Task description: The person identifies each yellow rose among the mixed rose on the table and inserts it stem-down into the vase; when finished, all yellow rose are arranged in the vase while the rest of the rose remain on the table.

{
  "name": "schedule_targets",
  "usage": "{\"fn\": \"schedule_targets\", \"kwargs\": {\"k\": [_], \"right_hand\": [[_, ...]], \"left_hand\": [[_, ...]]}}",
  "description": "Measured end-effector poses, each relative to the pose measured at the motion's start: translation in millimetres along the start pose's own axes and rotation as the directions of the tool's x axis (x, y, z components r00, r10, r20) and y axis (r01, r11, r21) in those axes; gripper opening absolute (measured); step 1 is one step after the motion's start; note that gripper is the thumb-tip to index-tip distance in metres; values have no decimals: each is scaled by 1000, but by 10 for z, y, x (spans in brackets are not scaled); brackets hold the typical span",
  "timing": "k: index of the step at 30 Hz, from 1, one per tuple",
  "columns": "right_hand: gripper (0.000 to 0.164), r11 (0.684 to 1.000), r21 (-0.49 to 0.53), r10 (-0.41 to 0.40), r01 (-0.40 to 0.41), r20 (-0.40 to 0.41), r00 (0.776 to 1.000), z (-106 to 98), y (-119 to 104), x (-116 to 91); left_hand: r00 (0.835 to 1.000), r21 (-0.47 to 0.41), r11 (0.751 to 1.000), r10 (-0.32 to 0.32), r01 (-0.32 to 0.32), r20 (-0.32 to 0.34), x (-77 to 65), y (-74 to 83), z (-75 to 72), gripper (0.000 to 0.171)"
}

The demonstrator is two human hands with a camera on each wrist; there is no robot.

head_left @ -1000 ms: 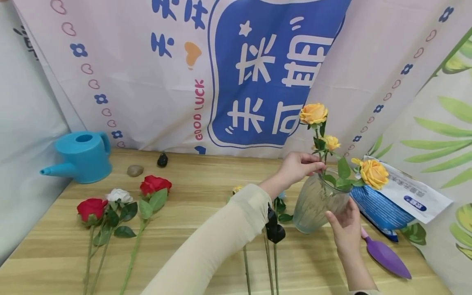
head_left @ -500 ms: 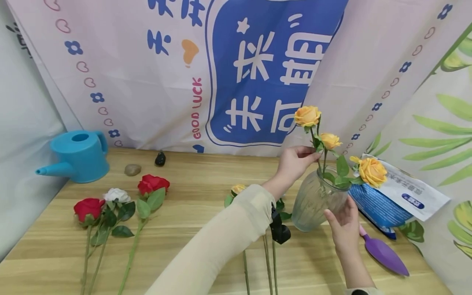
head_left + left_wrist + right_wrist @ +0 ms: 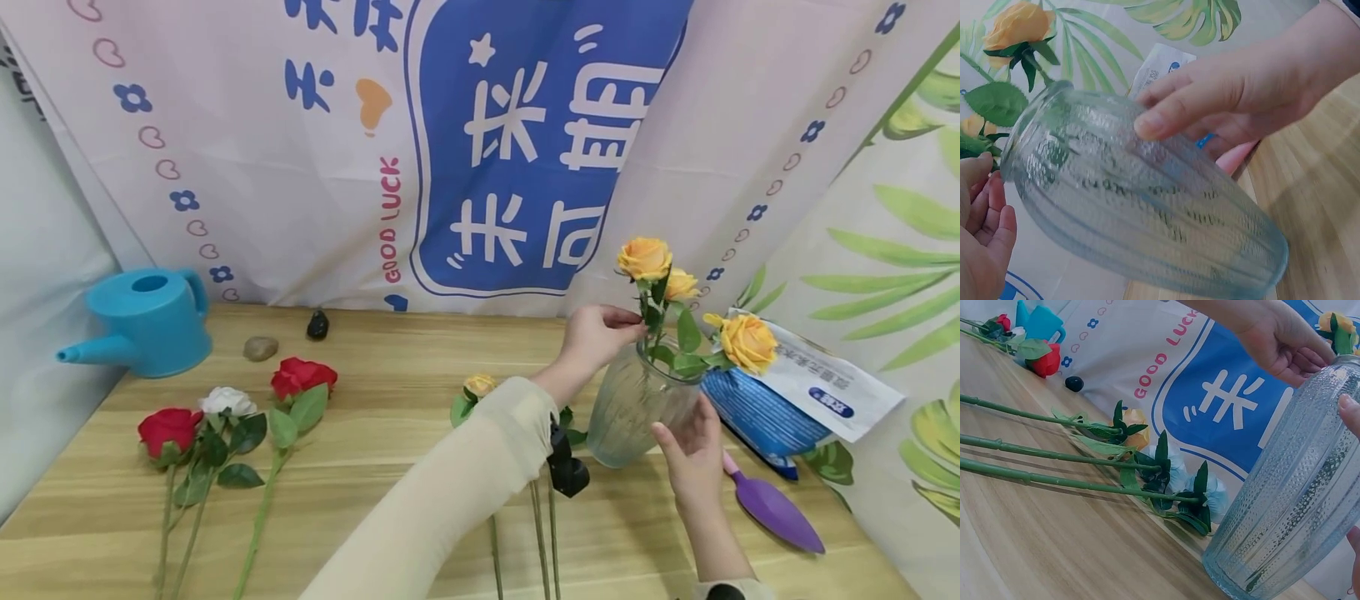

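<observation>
The left grip [image 3: 596, 337] is closed to a pinch, thumb and fingertips meeting on the stem of the tallest yellow rose [image 3: 645, 258] just above a vase's mouth. The right grip [image 3: 693, 454] is wider, thumb and fingers spread around the side of that glass vase [image 3: 637, 417], right of centre in the head view. Two other yellow blooms [image 3: 748, 343] rise from the vase, one hanging out over the rim toward the right of the frame.

Beside the vase on the wooden surface [image 3: 420, 350] lie a yellow flower [image 3: 1135, 428] and pale blue flowers [image 3: 1175, 465], partly covered by the left sleeve [image 3: 442, 492] in the head view. At lower left are two red roses [image 3: 171, 432] and a white one [image 3: 227, 402]; behind them stand a blue watering can [image 3: 150, 321] and two stones [image 3: 260, 348]. A purple trowel [image 3: 780, 512] lies at lower right, near a blue-and-white packet [image 3: 768, 417].
</observation>
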State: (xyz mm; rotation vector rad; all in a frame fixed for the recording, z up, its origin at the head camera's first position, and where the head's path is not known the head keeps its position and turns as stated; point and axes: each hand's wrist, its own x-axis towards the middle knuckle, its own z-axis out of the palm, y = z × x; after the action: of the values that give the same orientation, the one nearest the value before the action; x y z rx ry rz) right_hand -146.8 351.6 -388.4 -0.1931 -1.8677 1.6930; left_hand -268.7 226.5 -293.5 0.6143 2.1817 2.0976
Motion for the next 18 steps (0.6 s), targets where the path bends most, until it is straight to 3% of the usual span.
{"fn": "schedule_targets", "kwargs": {"k": [5,10,14,18], "right_hand": [[69,1000,8,-12,12,-3,1000,30,6,-16],[69,999,25,-23,23,0,1000,46,4,-25],[68,999,32,-35,35,-5,999,37,13,-22],[67,999,21,-37,38,-12,999,12,36,-10]], "left_hand": [[1000,-61,998,-2,3,13,-19,-56,-127,11],[997,-30,998,-57,58,51,-61,-68,-376,12],[984,-29,988,-149,152,99,-117,-110,-751,17],[960,-2,966,-256,258,116,-244,-280,-1237,24]]}}
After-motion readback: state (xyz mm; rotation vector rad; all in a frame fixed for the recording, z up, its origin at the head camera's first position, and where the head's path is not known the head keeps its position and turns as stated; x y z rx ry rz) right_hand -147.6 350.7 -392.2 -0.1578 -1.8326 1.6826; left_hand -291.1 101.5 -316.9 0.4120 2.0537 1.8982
